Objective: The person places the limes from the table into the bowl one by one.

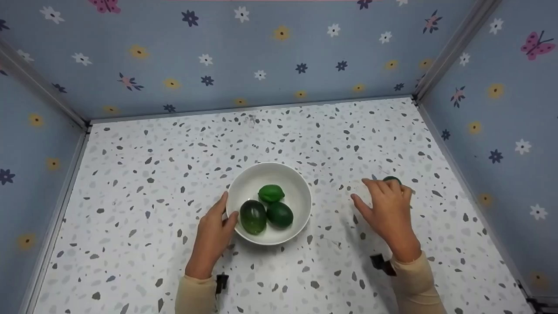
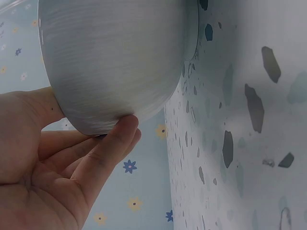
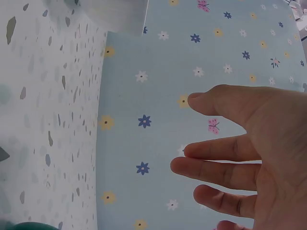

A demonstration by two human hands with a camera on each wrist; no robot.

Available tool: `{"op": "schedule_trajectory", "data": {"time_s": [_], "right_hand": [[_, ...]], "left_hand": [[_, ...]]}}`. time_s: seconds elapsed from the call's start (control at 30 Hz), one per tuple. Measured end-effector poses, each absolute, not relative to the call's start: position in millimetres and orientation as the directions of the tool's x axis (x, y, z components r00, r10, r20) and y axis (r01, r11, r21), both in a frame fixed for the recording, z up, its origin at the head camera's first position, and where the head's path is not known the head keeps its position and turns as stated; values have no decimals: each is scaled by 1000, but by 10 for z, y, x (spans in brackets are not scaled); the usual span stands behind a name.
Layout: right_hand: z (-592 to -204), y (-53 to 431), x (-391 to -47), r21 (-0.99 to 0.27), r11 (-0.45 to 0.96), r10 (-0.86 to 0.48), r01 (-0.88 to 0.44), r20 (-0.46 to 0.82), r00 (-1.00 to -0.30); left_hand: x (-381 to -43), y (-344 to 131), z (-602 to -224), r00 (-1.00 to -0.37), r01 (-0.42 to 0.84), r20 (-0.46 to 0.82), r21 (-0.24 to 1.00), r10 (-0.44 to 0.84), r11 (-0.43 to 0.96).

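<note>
Apparently mid-reach, the right hand (image 1: 388, 213), fingers loosely spread, is by a half-hidden green fruit (image 1: 392, 179); grasping calls for closing round it. The left hand (image 1: 214, 233) grips the bowl (image 1: 300, 192) containing three fruits (image 1: 280, 214).

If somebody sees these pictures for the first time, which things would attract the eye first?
Probably the white bowl near the middle of the speckled table, with three green fruits inside and the left hand on its left rim. Next, the right hand farther right, partly hiding another green object. Behind, the blue flowered wall also stands out.
</note>
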State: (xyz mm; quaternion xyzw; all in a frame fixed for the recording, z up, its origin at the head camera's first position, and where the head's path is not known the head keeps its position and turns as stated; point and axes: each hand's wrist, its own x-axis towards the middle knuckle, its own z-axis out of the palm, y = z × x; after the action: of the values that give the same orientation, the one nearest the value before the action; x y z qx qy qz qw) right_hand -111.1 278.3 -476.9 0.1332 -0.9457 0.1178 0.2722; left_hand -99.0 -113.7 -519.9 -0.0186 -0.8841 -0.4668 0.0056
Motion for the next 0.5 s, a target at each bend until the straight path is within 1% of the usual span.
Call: {"op": "schedule_trajectory", "data": {"time_s": [0.3, 0.5], "right_hand": [[-4831, 2998, -1106, -149, 957, -129, -248, 548, -826], [-4874, 3138, -1082, -194, 966, -52, -168, 493, -868]], "left_hand": [[-990, -1139, -5204, -999, 45, 36, 831, 27, 554], [-982, -1139, -5213, -999, 41, 33, 835, 25, 548]]}}
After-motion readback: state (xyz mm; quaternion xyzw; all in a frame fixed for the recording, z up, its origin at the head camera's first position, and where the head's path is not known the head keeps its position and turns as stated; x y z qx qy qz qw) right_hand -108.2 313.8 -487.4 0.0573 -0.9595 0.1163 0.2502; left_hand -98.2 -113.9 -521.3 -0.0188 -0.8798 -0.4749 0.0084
